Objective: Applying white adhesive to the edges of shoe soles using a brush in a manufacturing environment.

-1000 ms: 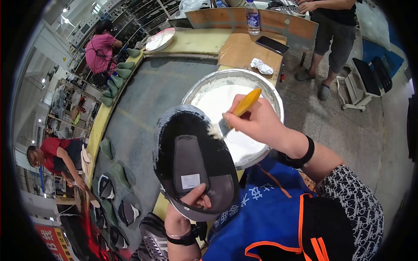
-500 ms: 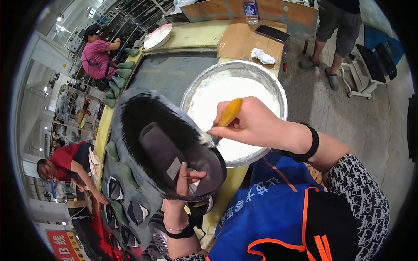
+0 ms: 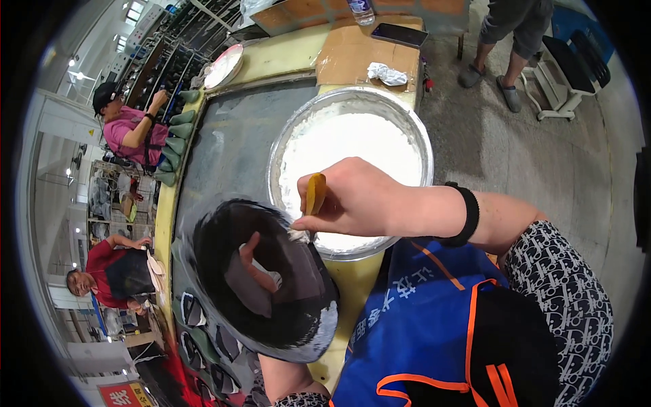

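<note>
Black sole (image 3: 271,292) tilted further over, right hand (image 3: 366,200) brush (image 3: 314,193) nearer

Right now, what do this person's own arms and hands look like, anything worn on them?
The right hand is bare, with a black band around the wrist and a short black-and-white patterned sleeve higher up. The left hand is bare too, mostly hidden, with a patterned cuff at the bottom edge.

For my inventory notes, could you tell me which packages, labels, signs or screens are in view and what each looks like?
Phone: flat on the brown board at the table's far end, dark rectangular screen.
Bottle: behind the phone, clear, with a blue label band.
Sign: lower left edge, red with yellow characters.
Warning sticker: left wall, small yellow triangle.
</note>
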`<control>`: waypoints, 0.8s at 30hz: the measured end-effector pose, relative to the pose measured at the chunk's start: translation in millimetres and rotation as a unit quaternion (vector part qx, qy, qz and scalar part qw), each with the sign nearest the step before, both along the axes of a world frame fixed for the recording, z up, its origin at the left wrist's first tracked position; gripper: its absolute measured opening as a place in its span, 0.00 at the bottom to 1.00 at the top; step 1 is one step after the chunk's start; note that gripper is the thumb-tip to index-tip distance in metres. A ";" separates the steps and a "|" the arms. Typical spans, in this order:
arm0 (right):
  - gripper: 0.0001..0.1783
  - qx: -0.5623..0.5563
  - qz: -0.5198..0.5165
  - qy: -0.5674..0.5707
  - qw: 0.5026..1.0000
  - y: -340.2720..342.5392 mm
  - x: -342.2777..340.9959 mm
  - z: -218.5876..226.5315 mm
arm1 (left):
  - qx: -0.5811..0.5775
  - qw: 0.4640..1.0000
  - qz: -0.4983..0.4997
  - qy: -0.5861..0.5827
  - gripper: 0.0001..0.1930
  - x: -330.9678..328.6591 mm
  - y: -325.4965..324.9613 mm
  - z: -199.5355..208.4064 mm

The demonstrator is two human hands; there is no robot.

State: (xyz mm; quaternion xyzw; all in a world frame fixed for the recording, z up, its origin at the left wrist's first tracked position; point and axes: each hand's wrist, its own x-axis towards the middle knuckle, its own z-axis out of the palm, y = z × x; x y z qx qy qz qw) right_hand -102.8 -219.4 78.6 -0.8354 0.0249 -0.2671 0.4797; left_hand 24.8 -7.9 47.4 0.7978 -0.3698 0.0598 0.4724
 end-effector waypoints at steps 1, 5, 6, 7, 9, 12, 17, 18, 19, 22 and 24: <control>0.15 0.005 0.001 0.004 1.000 0.5 -1.4 -0.3 | -0.017 1.000 0.004 -0.023 0.17 -0.3 -2.2 -1.9; 0.17 0.047 0.037 0.024 0.998 2.9 -3.4 -2.1 | 0.047 0.987 0.038 -0.147 0.25 -11.3 1.8 13.5; 0.16 0.067 0.049 0.038 0.996 1.9 -4.0 -2.8 | 0.085 0.970 0.070 -0.216 0.28 -12.3 -0.2 16.1; 0.16 0.071 0.046 0.040 0.996 0.9 -5.4 -2.9 | 0.100 0.981 0.054 -0.156 0.32 -15.5 -0.9 22.6; 0.16 0.166 0.099 0.085 0.978 -0.1 -7.9 0.3 | 0.094 0.979 0.036 -0.178 0.26 -22.9 -4.3 40.4; 0.15 0.233 0.137 0.110 0.956 0.3 -9.9 3.4 | 0.076 0.979 0.011 -0.190 0.28 -19.5 3.5 41.2; 0.16 0.271 0.163 0.157 0.936 -1.0 -11.5 5.6 | 0.027 0.985 0.010 -0.169 0.31 1.7 7.9 31.2; 0.16 0.275 0.169 0.170 0.931 -1.8 -11.5 5.8 | 0.014 0.986 0.012 -0.165 0.30 6.6 6.6 29.7; 0.16 0.275 0.168 0.170 0.931 -3.0 -12.2 6.0 | 0.000 0.987 0.014 -0.162 0.29 11.6 4.8 28.2; 0.15 0.272 0.181 0.210 0.922 -5.2 -14.3 6.0 | -0.043 0.987 0.028 -0.153 0.25 27.8 3.5 23.1; 0.15 0.279 0.206 0.198 0.917 -6.5 -14.0 5.5 | -0.075 0.984 0.048 -0.151 0.23 40.0 9.2 18.3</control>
